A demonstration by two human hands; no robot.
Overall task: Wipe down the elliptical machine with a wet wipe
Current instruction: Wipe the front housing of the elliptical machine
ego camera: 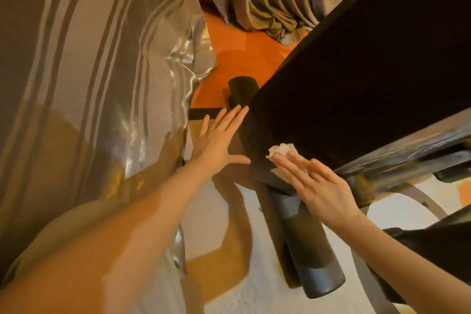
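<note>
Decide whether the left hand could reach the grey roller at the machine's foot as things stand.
Probably yes: the left hand rests flat on the black panel, and bare floor lies between it and the grey roller.

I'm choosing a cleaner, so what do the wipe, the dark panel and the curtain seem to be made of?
The wipe, white and crumpled under the right hand, looks like soft nonwoven cloth or paper. The dark panel shows a matte black, glare-free face, maybe plastic or painted metal. The curtain hangs in shiny striped folds, likely satin-type fabric.
</note>
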